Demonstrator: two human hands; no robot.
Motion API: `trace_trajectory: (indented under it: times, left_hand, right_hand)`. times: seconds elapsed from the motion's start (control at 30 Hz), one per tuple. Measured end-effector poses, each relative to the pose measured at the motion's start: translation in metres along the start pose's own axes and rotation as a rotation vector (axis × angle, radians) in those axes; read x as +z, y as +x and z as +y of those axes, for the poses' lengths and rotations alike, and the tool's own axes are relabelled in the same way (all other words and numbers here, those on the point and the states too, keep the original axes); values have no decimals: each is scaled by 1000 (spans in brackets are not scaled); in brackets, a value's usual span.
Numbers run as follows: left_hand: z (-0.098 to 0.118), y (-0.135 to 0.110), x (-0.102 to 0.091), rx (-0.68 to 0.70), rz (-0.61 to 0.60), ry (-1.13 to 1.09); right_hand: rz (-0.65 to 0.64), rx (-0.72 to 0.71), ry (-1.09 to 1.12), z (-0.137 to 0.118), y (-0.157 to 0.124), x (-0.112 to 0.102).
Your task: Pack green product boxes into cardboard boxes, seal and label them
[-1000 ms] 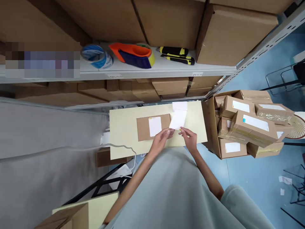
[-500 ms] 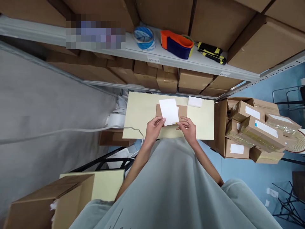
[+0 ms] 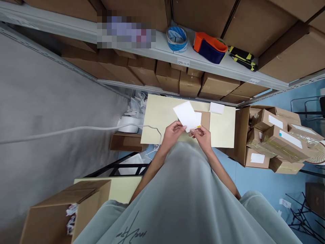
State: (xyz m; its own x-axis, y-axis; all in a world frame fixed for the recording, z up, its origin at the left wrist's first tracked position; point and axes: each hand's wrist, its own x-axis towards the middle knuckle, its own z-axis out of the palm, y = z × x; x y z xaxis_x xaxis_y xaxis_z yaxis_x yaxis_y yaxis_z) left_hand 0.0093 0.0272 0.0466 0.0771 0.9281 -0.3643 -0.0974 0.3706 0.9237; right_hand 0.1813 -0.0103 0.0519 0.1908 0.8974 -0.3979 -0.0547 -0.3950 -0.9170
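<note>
Over the pale yellow table (image 3: 157,112), my left hand (image 3: 174,135) pinches the lower edge of a white paper sheet (image 3: 185,112), which tilts to the left. My right hand (image 3: 202,137) is closed at the near edge of a second white piece of paper (image 3: 198,118) with a yellow mark at its corner. The two white pieces overlap, and I cannot tell whether they are joined. Beneath them lies a brown cardboard box (image 3: 206,117), partly covered. Another white paper (image 3: 217,108) rests at the table's back right.
A large carton (image 3: 240,135) full of taped, labelled boxes stands to the right. Above the table, a shelf (image 3: 162,40) carries blue tape (image 3: 177,39), an orange-and-navy tape dispenser (image 3: 210,47) and box cutters (image 3: 242,57). A white cable (image 3: 83,128) crosses from the left; an open carton (image 3: 50,217) stands lower left.
The white sheet has turned to the left, and more of the second white piece shows. My right hand has closed at its yellow-marked edge. The whole view has shifted.
</note>
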Motion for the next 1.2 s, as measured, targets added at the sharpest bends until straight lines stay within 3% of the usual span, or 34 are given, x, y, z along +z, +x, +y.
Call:
trace_trajectory:
  times: [0.13,0.3,0.4,0.57,0.77,1.2]
  left_hand:
    - [12,3,-4,33,-88,-15]
    - [29,17,-25,101,31,-28]
    - [38,24,-43,118,33,18]
    - [41,25,-61,57,-98,76]
    - [38,11,-66,-40,-274,106]
    - [36,7,-65,-9,-337,68]
  right_hand:
    - [14,-14,13,-4,4,9]
    - [-61,6,11,-15,2,7]
    - [-77,5,4,-20,-1,7]
    - [56,-66,6,-27,-1,8]
    - [216,-84,-22,-32,6,5]
    - [187,-94,-62,-27,10,-7]
